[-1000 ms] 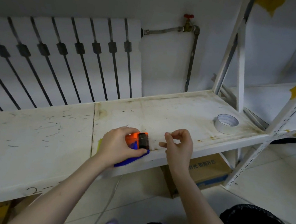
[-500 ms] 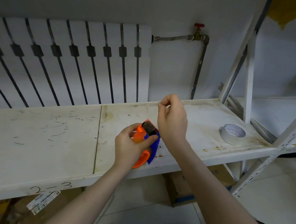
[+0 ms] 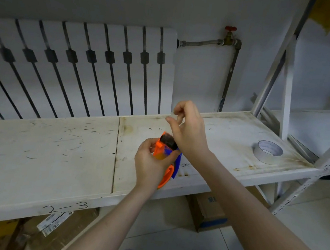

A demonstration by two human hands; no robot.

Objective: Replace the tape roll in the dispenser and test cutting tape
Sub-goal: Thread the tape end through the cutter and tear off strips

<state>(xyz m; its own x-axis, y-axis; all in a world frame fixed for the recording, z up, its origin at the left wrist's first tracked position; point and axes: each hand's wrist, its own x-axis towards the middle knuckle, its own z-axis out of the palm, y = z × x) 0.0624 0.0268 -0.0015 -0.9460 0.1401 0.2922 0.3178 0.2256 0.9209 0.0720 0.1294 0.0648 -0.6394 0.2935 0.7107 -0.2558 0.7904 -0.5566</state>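
Observation:
An orange and blue tape dispenser (image 3: 165, 152) with a dark roller on top is held in my left hand (image 3: 150, 163), tilted, just above the front of the white shelf (image 3: 56, 154). My right hand (image 3: 189, 131) is raised directly above the dispenser. Its fingers are curled and pinched as if around a clear tape end, and the tape itself is barely visible. A separate whitish tape roll (image 3: 268, 152) lies flat on the right end of the shelf, away from both hands.
A white radiator (image 3: 85, 66) and a pipe with a red valve (image 3: 230, 33) stand behind the shelf. The rack's upright posts (image 3: 286, 96) rise at the right. Cardboard boxes (image 3: 208, 211) sit on the floor under the shelf.
My left hand lifted the dispenser off the shelf and tilted it. My right hand rose from beside the dispenser to above it, staying pinched.

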